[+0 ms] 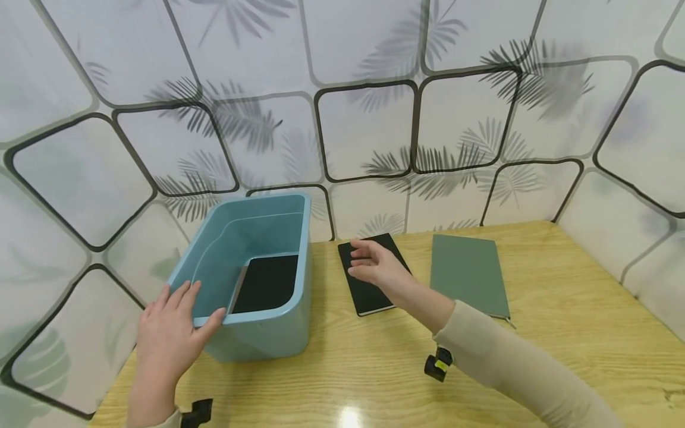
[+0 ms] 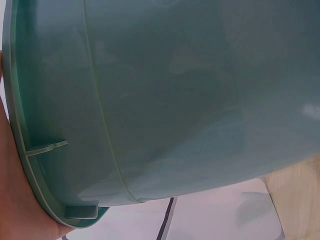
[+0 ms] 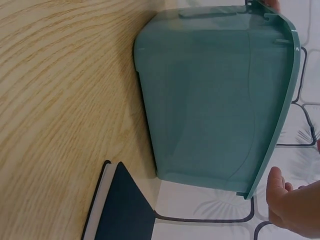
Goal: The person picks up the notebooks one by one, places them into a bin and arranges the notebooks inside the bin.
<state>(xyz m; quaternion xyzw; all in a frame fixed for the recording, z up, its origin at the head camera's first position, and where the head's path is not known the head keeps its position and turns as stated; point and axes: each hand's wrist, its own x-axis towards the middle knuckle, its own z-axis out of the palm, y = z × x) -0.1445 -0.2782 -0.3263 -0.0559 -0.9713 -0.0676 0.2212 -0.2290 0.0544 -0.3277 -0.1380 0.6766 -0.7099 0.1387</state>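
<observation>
My left hand (image 1: 170,330) rests on the near left corner of a blue-green plastic bin (image 1: 267,333), fingers and thumb lying over its rim. In the left wrist view the bin's outer wall (image 2: 170,100) fills most of the picture. Inside the bin lies a black notebook (image 1: 267,285) with a pale edge. My right hand (image 1: 382,270) hovers above a second black notebook (image 1: 369,297) on the table, its fingers loosely bent and nothing between them. The right wrist view shows this right hand (image 3: 295,207) near the bin's rim, apart from it, and the notebook's corner (image 3: 125,210).
A green notebook (image 1: 468,273) with a ribbon end lies right of the black one, partly behind my right forearm. The wood-grain table (image 1: 556,285) meets a patterned wall covering (image 1: 369,131) at the back and sides.
</observation>
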